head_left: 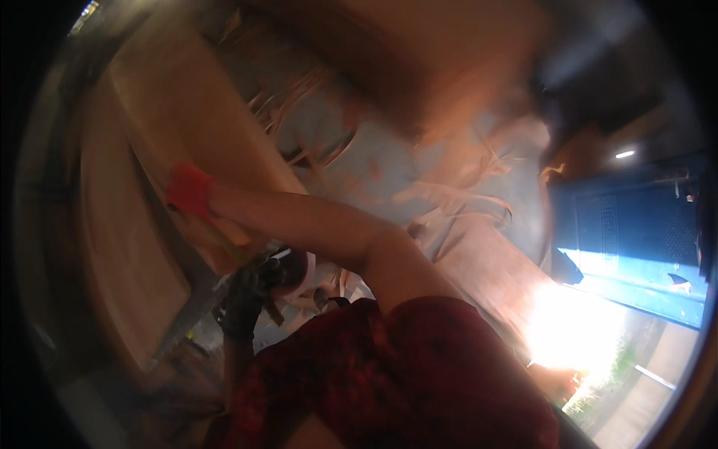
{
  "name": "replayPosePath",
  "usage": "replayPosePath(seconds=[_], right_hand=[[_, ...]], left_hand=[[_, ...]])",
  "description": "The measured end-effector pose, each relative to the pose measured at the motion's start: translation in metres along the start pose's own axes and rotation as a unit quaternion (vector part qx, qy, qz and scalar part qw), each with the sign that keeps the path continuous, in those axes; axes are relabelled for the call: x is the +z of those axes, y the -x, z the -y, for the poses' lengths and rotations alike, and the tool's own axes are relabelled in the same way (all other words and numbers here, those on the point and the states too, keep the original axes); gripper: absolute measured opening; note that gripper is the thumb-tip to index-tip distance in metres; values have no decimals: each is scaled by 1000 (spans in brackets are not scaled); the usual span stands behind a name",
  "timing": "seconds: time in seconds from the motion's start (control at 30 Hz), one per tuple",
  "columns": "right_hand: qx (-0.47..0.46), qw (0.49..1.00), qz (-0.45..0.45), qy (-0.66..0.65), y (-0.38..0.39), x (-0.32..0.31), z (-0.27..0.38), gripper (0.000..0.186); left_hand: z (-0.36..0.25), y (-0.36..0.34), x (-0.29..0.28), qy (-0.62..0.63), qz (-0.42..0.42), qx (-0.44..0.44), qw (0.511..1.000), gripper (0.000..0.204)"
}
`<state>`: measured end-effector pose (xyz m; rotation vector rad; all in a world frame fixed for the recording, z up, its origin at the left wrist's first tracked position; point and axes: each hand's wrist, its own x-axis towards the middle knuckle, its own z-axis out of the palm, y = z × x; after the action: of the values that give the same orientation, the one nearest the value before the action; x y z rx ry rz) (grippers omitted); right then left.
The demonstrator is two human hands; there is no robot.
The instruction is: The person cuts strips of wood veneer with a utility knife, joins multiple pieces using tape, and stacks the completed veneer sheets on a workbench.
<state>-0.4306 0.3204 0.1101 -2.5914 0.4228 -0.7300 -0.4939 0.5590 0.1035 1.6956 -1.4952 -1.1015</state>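
My left hand point(245, 293), in a dark glove, is low and left of the middle, curled around a thin yellowish strip point(228, 243) whose kind the blur hides. My right arm reaches across to the left. Red material covers my right hand point(191, 193), which lies against a large brown wooden panel point(194, 112) near the strip's upper end; its fingers are smeared. Right beside my left hand is a round reddish thing with a pale rim point(301, 273), partly hidden.
Another long wooden panel point(123, 224) stands at far left. Wood shavings and offcuts point(479, 198) litter the grey floor. A brown board point(490, 262) lies right of my arm. At far right are a blue panel point(632, 224) and glaring sunlight. A blurred brown shape point(441, 60) fills the top.
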Motion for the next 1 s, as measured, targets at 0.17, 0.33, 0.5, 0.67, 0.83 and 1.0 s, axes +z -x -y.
replayPosePath(seconds=[0.17, 0.33, 0.5, 0.67, 0.83, 1.0], right_hand=[[-87, 967, -74, -228, 36, -153, -119, 26], [206, 706, -14, -678, 101, -338, -178, 31], [110, 758, -21, -642, 136, -458, -261, 38], [107, 742, -29, -662, 182, -556, -345, 40], [31, 817, -59, -573, 229, -644, -436, 40], [84, 825, -126, -544, 269, -725, -521, 39]], left_hand=[[-57, -97, 99, 251, -44, -95, 962, 49], [-84, -185, 194, 462, -104, -170, 864, 55], [-24, -286, 282, 488, -86, -195, 846, 60], [-34, -390, 348, 509, -204, -138, 825, 41], [14, -479, 350, 485, -303, 105, 813, 31], [-15, -541, 327, 681, -437, 104, 578, 37]])
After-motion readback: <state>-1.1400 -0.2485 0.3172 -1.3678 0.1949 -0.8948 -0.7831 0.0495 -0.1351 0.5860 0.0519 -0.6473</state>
